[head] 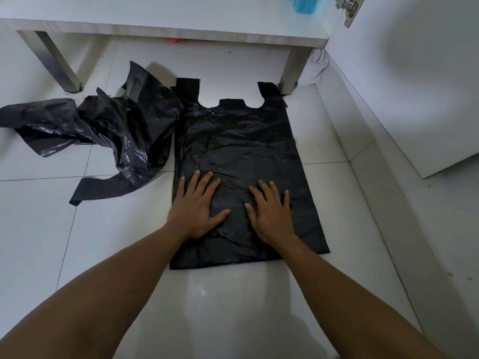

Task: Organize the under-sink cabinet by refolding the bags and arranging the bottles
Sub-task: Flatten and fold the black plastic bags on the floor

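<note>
A black plastic bag (238, 146) lies spread flat on the white tiled floor, its two handles pointing away from me toward the cabinet. My left hand (197, 208) rests palm down on its lower left part, fingers spread. My right hand (269, 211) lies flat beside it on the lower right part. Neither hand grips anything. To the left, several crumpled black bags (103, 125) sit in a loose heap touching the flat bag's left edge.
The white cabinet floor (181, 29) stands on metal legs (57, 60) just beyond the bags. A blue object (305, 5) sits inside at the top right. The open cabinet door (414, 86) with its hinge (348, 6) stands at the right.
</note>
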Demonstrator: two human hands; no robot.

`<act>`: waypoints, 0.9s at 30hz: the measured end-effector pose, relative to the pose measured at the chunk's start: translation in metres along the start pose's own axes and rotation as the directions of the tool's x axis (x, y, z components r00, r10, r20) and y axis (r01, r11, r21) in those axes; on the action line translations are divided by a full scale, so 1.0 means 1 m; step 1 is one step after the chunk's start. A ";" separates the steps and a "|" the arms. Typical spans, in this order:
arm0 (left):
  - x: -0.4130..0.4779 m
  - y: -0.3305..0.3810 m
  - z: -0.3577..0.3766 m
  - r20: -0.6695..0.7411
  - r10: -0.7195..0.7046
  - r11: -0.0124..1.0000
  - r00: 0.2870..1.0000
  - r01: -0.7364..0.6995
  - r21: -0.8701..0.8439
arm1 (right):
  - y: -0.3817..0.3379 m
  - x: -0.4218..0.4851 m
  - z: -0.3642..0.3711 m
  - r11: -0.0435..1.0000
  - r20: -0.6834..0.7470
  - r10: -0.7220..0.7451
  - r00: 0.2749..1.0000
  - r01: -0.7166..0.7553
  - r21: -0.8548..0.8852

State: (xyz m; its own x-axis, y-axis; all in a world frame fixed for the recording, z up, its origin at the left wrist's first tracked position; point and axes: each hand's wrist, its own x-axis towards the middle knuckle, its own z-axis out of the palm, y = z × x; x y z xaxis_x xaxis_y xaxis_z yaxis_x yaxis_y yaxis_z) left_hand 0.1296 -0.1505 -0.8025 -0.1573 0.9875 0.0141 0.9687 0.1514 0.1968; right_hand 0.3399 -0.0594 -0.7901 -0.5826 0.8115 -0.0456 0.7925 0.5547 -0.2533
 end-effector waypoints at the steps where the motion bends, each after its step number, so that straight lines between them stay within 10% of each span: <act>1: 0.000 0.000 -0.001 0.009 0.001 1.000 1.000 -0.001 0.005 | 0.012 -0.003 -0.002 0.999 -0.007 0.028 1.000 -0.028 -0.017; 8: 0.002 0.001 -0.004 0.024 -0.001 1.000 1.000 0.002 -0.009 | 0.087 -0.015 -0.032 0.920 -0.001 0.391 0.920 -0.391 -0.035; 17: 0.052 0.002 -0.048 0.165 -0.126 0.991 0.978 0.131 -0.018 | -0.008 0.084 -0.039 0.998 0.026 -0.017 1.000 0.016 0.065; 27: 0.141 -0.071 -0.068 -0.054 -0.419 0.883 0.906 0.392 -0.259 | -0.030 0.138 -0.052 0.999 0.220 0.048 0.974 -0.048 -0.005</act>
State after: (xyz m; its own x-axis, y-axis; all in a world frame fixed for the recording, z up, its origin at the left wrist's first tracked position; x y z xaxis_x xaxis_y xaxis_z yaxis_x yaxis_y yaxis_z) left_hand 0.0257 -0.0251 -0.7481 -0.5586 0.8293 -0.0168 0.7433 0.5095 0.4335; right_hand 0.2448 0.0451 -0.7387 -0.5691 0.7771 -0.2689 0.8206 0.5157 -0.2464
